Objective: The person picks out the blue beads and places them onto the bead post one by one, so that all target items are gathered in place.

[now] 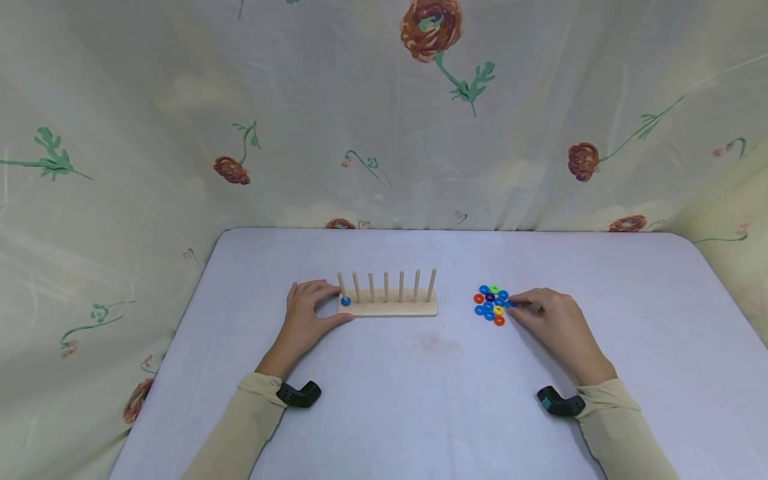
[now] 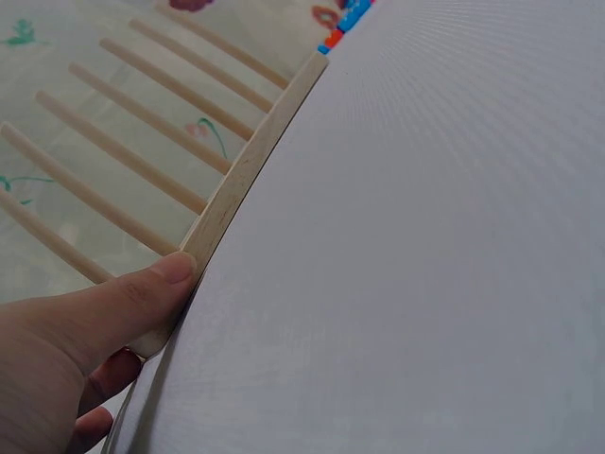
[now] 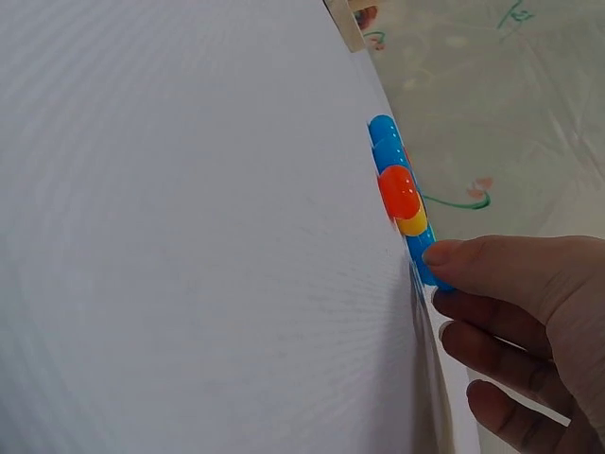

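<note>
On the table stands a wooden peg board (image 1: 390, 309) with a row of upright pegs. A blue ring (image 1: 346, 302) sits low at its leftmost peg. My left hand (image 1: 305, 312) grips the board's left end, its thumb (image 2: 175, 268) on the front edge in the left wrist view and other fingers behind. To the right lies a flat cluster of small rings: blue, orange-red like this ring (image 1: 499, 321), a yellow ring (image 1: 499, 311), a green ring (image 1: 495, 289) and a dark purple ring (image 1: 490, 297). At the cluster's right side my right hand (image 1: 555, 323) pinches a blue ring (image 3: 440, 281) between thumb and forefinger.
A white-covered table (image 1: 432, 400) carries everything, with a faint stain (image 1: 435, 343) in front of the board. Behind it hangs a flowered curtain (image 1: 360, 120). Each wrist wears a black device, one on the left (image 1: 300, 395) and one on the right (image 1: 561, 402).
</note>
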A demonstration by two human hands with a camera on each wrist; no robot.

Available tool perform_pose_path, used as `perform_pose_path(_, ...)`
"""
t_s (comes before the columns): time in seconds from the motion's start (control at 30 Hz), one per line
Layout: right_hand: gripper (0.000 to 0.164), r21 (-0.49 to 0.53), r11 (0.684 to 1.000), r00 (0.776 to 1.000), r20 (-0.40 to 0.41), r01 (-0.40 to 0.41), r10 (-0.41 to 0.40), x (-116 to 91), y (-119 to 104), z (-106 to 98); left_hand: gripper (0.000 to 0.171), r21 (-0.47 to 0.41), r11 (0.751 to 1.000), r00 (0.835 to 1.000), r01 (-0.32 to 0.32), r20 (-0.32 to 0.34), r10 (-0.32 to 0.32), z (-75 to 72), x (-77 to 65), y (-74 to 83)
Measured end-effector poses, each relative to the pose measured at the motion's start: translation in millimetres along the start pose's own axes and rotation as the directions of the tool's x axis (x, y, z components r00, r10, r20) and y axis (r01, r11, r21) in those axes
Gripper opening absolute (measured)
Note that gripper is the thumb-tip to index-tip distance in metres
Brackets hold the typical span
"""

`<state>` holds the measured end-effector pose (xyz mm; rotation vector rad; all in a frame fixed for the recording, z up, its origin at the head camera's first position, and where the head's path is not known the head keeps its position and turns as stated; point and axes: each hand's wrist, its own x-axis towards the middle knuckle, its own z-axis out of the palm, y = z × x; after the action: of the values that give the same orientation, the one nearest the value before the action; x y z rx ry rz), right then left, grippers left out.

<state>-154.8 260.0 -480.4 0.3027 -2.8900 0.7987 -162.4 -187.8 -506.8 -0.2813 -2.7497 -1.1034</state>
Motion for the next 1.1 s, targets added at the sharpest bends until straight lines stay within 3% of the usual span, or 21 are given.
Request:
perform_pose_path(0.33, 0.022, -0.020, 0.999, 0.999, -0.028, 0.043, -0.043, -0.4, 1.0, 2.3, 0.056, -0.003, 1.000, 1.000, -0.001, 0.000, 0.001, 1.1, -0.2, -1.1)
perform_pose_path(0.8, 0.022, -0.016, 0.999, 0.999, -0.028, 0.042, -0.042, -1.8, -4.1, -1.0, 0.057, 0.009, 1.000, 1.000, -0.001, 0.004, 0.001, 0.1, 0.3, 0.4)
perform_pose_path(1.1, 0.022, -0.028, 0.994, 0.992, -0.068, 0.107, -0.109, 1.3, -7.4, -3.4, 0.056, 0.006, 1.000, 1.000, 0.009, 0.004, -0.009, -0.9, 0.2, 0.0)
